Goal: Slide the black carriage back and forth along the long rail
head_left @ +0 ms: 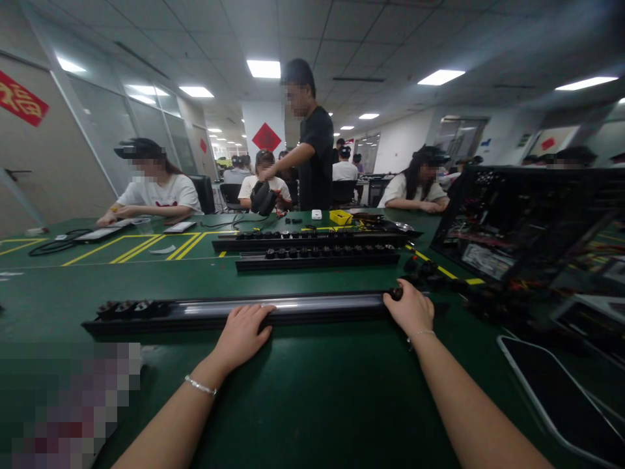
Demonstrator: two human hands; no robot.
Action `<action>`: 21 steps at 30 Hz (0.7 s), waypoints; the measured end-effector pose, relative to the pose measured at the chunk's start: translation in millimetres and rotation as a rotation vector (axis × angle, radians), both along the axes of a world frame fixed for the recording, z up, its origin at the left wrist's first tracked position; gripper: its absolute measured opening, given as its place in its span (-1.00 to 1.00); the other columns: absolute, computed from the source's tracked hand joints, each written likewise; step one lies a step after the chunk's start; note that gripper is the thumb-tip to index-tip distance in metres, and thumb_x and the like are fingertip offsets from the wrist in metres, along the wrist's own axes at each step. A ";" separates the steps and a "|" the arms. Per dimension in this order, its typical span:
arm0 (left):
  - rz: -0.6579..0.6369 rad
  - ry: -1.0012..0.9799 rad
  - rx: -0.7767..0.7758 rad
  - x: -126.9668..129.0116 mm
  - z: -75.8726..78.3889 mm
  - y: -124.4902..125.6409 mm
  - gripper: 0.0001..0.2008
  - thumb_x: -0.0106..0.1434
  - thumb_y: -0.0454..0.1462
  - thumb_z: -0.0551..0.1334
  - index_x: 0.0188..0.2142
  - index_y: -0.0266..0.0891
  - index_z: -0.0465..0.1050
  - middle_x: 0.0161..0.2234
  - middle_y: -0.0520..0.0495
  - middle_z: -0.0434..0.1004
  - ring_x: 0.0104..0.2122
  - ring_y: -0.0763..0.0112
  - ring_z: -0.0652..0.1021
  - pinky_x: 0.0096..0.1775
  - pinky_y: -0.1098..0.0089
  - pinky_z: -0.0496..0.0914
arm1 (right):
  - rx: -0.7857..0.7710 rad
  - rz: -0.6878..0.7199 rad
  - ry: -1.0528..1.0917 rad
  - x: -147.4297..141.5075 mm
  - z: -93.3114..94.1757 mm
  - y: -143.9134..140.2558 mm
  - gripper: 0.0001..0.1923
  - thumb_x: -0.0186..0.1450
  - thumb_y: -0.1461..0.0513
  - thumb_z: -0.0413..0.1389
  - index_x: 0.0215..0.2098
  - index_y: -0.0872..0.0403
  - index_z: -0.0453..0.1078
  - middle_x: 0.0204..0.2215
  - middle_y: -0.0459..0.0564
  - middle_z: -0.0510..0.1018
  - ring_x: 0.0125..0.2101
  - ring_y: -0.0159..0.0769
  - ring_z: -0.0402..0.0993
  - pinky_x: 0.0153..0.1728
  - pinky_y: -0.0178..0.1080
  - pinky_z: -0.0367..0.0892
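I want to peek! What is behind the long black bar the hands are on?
Behind the long bar lie two more black bars with knobs, then a yellow box. Both hands cover parts of the bar.

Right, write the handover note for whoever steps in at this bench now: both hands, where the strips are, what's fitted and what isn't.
Left hand: flat on the near long black strip, about mid-length, not gripping.
Right hand: at the strip's right end, fingers curled round a small black part; grip unclear.
Near strip: lies across the green table; a few black sockets sit at its left end, the rest of the channel is bare.
Two more strips lie beyond it, both filled along their length.
Loose black parts sit right of them.
Left: most of the near strip looks unfilled.
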State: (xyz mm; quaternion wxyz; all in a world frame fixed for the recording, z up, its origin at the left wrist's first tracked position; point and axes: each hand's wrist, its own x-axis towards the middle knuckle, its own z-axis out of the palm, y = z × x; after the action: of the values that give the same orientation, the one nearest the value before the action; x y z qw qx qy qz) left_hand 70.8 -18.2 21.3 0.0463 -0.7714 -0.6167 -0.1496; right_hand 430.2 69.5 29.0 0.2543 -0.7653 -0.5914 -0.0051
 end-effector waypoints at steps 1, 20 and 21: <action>0.000 0.002 0.001 -0.1 -0.1 0.0 -0.61 0.20 -0.20 0.06 0.04 -0.06 0.25 -0.11 -0.02 0.45 -0.09 0.30 0.40 0.00 0.22 0.14 | 0.001 0.002 0.000 0.5 0.0 0.5 -0.44 0.16 0.06 -0.06 0.10 0.10 0.16 -0.03 0.10 0.40 0.03 -0.10 0.25 0.05 -0.07 0.01; -0.007 0.002 0.009 -0.5 -1.1 1.1 -0.62 0.19 -0.21 0.07 0.02 -0.08 0.27 -0.15 -0.02 0.46 -0.11 0.30 0.40 -0.02 0.21 0.16 | -0.014 -0.025 0.007 7.5 0.3 2.1 -0.45 0.17 0.09 -0.07 0.10 0.08 0.16 -0.03 0.10 0.40 0.02 -0.12 0.25 0.07 -0.04 -0.02; -0.008 0.001 0.007 -0.6 -1.3 1.3 -0.62 0.19 -0.20 0.07 0.02 -0.08 0.27 -0.15 -0.02 0.46 -0.11 0.30 0.40 -0.02 0.21 0.16 | -0.018 -0.026 0.007 7.7 1.0 2.0 -0.45 0.17 0.09 -0.07 0.10 0.08 0.16 -0.03 0.10 0.40 0.02 -0.12 0.26 0.06 -0.05 0.00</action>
State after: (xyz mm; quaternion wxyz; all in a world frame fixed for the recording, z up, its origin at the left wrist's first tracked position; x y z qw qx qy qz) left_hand 70.2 -16.9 20.0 0.0487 -0.7737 -0.6132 -0.1515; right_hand 437.9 71.5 30.0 0.2494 -0.7751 -0.5805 -0.0002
